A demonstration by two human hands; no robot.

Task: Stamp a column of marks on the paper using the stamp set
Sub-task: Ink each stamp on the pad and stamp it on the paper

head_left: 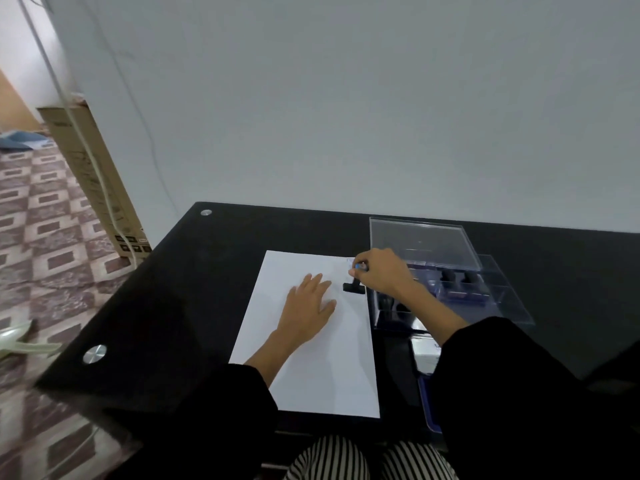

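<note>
Counts: 1 sheet of paper (pixel 311 375), 1 stamp (pixel 354 288) in hand, 2 more stamps (pixel 446 276) seen standing in the clear case (pixel 398 317), 1 blue ink pad (pixel 427 403) mostly hidden under the right sleeve, and 2 metal discs (pixel 94 354) on the counter (pixel 207 289).

Left hand (pixel 310 303): grip apart, fingers straight and spread, palm flat on the upper middle of the paper.
Right hand (pixel 381 271): grip clamped on the stamp's handle, with a blue cap showing between the fingertips.

Stamp: black base down at the paper surface, handle up and leaning slightly away to the right. The base's long axis runs across the sheet's width. It sits in the far right part of the paper, just inside the right edge. Can't tell if the base is fully pressed down or a hair off.

Paper: long axis runs away from the person, skewed a little with the far end to the right. There's a faint smudge just beyond the stamp, too blurred to read.

Edges and room: the paper's right edge lies just beside the case wall, and the case lid stands open behind. A strip of bare paper runs from the stamp down the right edge to the near edge. There is bare counter left of the sheet. A cardboard box (pixel 93 174) leans on the wall, well apart at left.
</note>
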